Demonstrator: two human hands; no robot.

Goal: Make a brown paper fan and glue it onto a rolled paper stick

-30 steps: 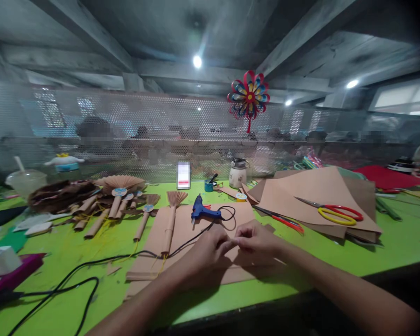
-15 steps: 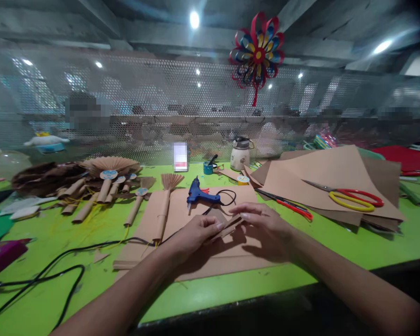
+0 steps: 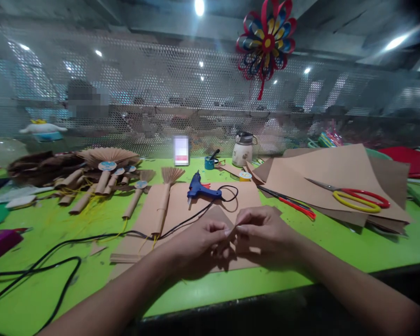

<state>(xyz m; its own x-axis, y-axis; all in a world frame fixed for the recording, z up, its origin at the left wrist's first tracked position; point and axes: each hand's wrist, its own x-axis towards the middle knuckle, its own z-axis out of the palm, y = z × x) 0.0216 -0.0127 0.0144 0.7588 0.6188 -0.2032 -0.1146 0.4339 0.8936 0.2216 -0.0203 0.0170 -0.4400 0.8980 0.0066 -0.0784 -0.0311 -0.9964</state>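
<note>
A small strip of brown paper (image 3: 232,232) is pinched between my two hands, mostly hidden by the fingers. My left hand (image 3: 210,240) grips its left end with thumb and forefinger. On the other end, my right hand (image 3: 266,231) is closed with thumb and fingertips. Under both hands lie flat brown paper sheets (image 3: 189,214). A blue glue gun (image 3: 203,189) rests on them just beyond my hands, its nozzle pointing down. To the left, a pleated paper fan with a rolled handle (image 3: 163,203) lies on the sheets.
Several finished paper fans (image 3: 107,175) are heaped at the left, on the green table (image 3: 175,303). Red and yellow scissors (image 3: 357,199) lie on more brown paper (image 3: 318,168) at the right, near red-handled scissors (image 3: 294,205). A black cord (image 3: 101,239) runs across the left side. A bottle (image 3: 243,150) stands behind.
My hands have drawn closer together around the paper strip, and my right fingers have closed more tightly on it. The whole view has shifted slightly.
</note>
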